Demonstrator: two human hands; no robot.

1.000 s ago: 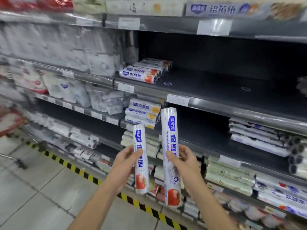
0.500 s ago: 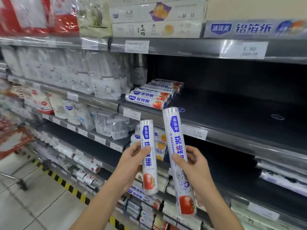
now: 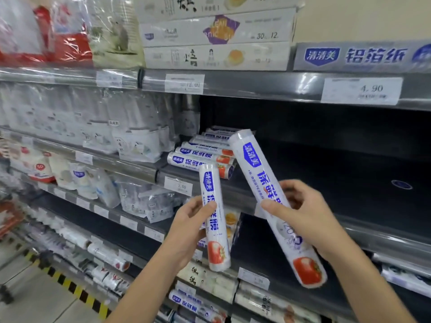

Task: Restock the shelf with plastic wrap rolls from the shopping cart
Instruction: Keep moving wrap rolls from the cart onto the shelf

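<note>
Holding one plastic wrap roll in each hand, I face the dark shelf (image 3: pixel 338 183) at centre right of the frame. My left hand (image 3: pixel 186 227) is curled round the middle of the shorter roll (image 3: pixel 211 185), which stands nearly upright at lower centre. My right hand (image 3: pixel 305 213) grips the longer roll (image 3: pixel 256 169), thumb across its front. This roll tilts, its top leaning left toward the row of rolls (image 3: pixel 196 159) lying at the shelf's left end; whether it touches them I cannot tell. A price tag (image 3: pixel 361 90) reading 4.90 hangs on the rail at upper right.
</note>
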